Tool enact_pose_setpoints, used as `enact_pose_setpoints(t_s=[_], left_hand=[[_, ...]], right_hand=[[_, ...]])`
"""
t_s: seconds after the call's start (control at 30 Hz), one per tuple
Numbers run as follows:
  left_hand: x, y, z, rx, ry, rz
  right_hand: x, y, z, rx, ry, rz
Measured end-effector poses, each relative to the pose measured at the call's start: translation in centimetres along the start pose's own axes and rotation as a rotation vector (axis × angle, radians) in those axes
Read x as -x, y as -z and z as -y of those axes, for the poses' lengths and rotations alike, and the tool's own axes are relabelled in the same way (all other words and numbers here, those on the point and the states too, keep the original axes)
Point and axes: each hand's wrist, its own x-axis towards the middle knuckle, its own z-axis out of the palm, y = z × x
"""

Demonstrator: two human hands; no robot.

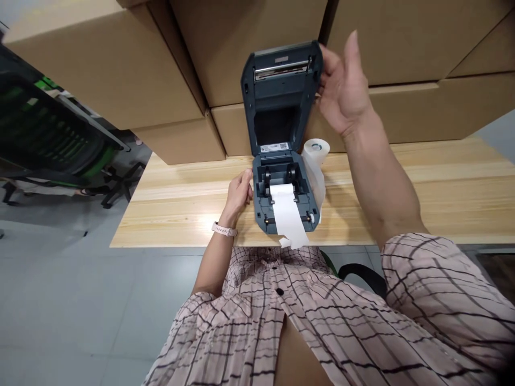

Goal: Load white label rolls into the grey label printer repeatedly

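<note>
Already, a paper strip (pixel 287 214) is trailing from the label printer (pixel 259 206) on the worktop (pixel 402 182), but the lid (pixel 279 95) is standing unclosed; the right hand (pixel 344 88), thumb wide, is touching it, the left hand (pixel 238 192) flanking, grip unclear.

Pink checked shirt (pixel 245 316), dark buttons (pixel 280 291), pale pink wristband (pixel 224 230)
</note>
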Motion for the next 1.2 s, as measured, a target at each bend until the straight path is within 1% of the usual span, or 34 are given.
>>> enact_pose_setpoints(t_s=[0.03,0.07,0.1,0.17,0.23,0.27,0.33,0.4,0.43,0.53,0.6,0.67,0.73,0.83,0.97,1.07,1.13,1.2], left_hand=[[-0.2,0.1,0.0,0.025,0.013,-0.020],[-0.3,0.2,0.1,0.051,0.021,-0.050],[-0.5,0.3,0.2,0.075,0.021,-0.090],[-0.7,0.6,0.3,0.108,-0.002,-0.198],[-0.8,0.9,0.3,0.116,-0.080,-0.304],[-0.7,0.9,0.2,0.107,-0.146,-0.349],[-0.2,1.0,-0.5,0.067,-0.316,-0.405],[0.6,0.9,-1.7,-0.003,-0.499,-0.390],[1.1,0.6,-2.5,-0.054,-0.583,-0.351],[2.3,-0.7,-4.8,-0.250,-0.776,-0.180],[2.6,-2.1,-5.7,-0.354,-0.842,-0.101],[2.6,-3.6,-5.9,-0.421,-0.863,-0.054],[2.6,-4.8,-5.4,-0.475,-0.859,-0.018],[2.7,-5.7,-4.7,-0.554,-0.852,0.011],[2.4,-5.7,-4.9,-0.680,-0.884,0.039],[2.7,-4.6,-5.3,-0.678,-0.884,0.029],[4.3,-3.6,-4.5,-0.616,-0.929,-0.032],[7.0,-2.6,-2.4,-0.538,-1.048,-0.148]], right_hand=[[-0.1,-0.6,0.6,-0.037,-0.028,-0.019],[0.5,-1.2,1.6,-0.077,-0.078,-0.068],[1.7,-1.7,2.8,-0.115,-0.129,-0.124],[5.8,-2.7,5.2,-0.145,-0.159,-0.177],[10.7,-3.3,7.2,-0.146,-0.124,-0.128],[13.1,-3.5,7.9,-0.127,-0.094,-0.107],[17.0,-3.9,8.8,-0.053,-0.055,0.000],[19.6,-4.3,9.0,0.042,-0.050,0.095],[20.4,-4.6,9.0,0.088,-0.053,0.119],[21.5,-5.4,8.8,0.195,-0.039,0.103],[21.7,-5.9,8.7,0.232,-0.030,0.085],[22.0,-6.1,8.5,0.253,-0.029,0.081],[22.1,-6.2,8.5,0.262,-0.032,0.081],[22.4,-6.4,8.5,0.265,-0.043,0.082],[22.5,-6.8,8.5,0.243,-0.031,0.024],[22.5,-7.0,8.6,0.229,-0.051,0.006],[22.4,-7.1,8.7,0.214,-0.062,0.002],[22.4,-7.1,8.7,0.206,-0.073,-0.012]])
